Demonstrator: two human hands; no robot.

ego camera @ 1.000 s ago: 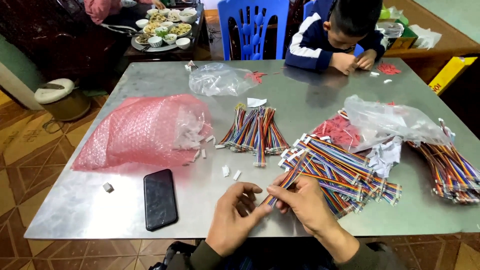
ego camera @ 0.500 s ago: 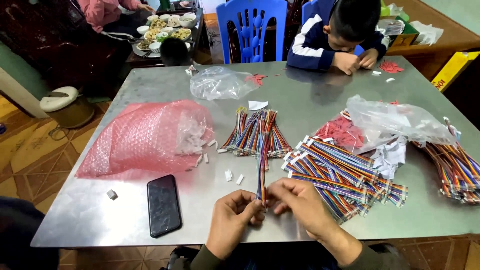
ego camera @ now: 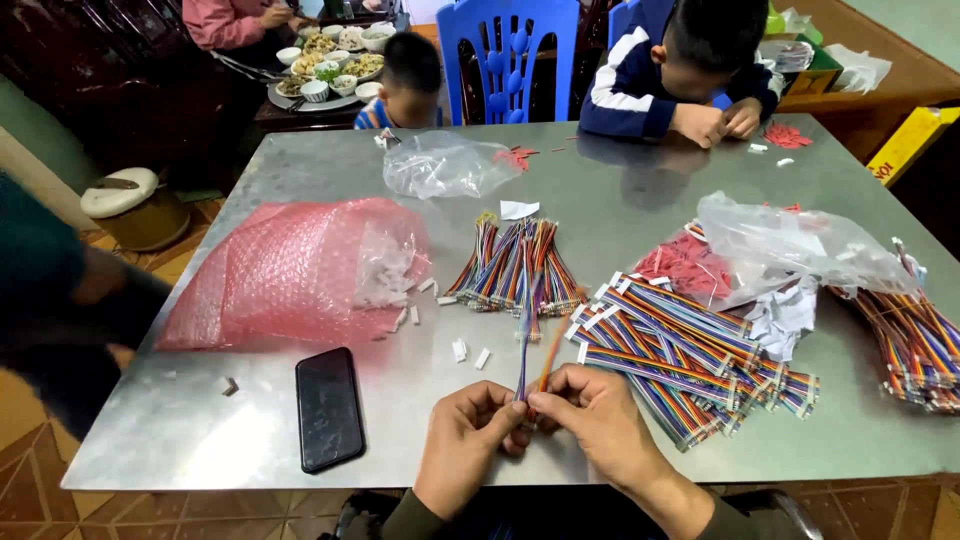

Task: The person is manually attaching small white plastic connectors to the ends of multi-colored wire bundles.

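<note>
one phone, two clear bags, one table

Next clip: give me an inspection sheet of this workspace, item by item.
Surface: metal table, dull and reflective.
Job's things: one multicoloured ribbon cable pinched at its near end by left hand and right hand.
Clutter: pink bubble wrap, black phone, clear plastic bags, small white connectors.
Hands: both closed on the cable end.
Cables: fanned bundle mid-table, flat stack to the right, another pile at the right edge.
Surroundings: blue plastic chair, two other people at the far edge, tray of food bowls.
</note>
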